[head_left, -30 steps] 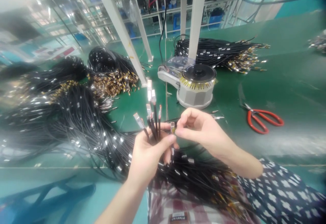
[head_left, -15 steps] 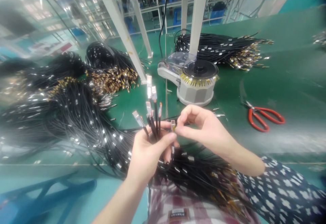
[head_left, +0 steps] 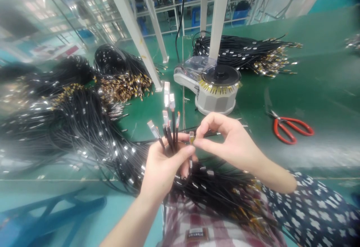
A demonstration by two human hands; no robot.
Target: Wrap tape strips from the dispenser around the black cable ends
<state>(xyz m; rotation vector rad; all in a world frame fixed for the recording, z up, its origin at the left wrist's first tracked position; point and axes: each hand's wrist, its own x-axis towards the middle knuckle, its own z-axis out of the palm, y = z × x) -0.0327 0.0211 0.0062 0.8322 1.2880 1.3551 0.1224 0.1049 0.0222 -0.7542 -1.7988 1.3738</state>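
My left hand is closed around several black cables, whose metal connector ends stick up above the fingers. Between its thumb and forefinger sits one more connector with a bit of yellow on it. My right hand pinches at the right side of that connector, thumb and forefinger together; whether it grips the connector or a small yellow piece is too small to tell. A thick bundle of black cables lies below both hands, across the lap and the table's edge.
Behind the hands stands a round tape dispenser with yellow strips. Red-handled scissors lie to the right on the green table. Cable bundles cover the left, another lies behind the dispenser. White posts rise from the table.
Both hands keep nearly the same pose. The held cable ends have shifted slightly to the right, and the right hand has moved up a little.
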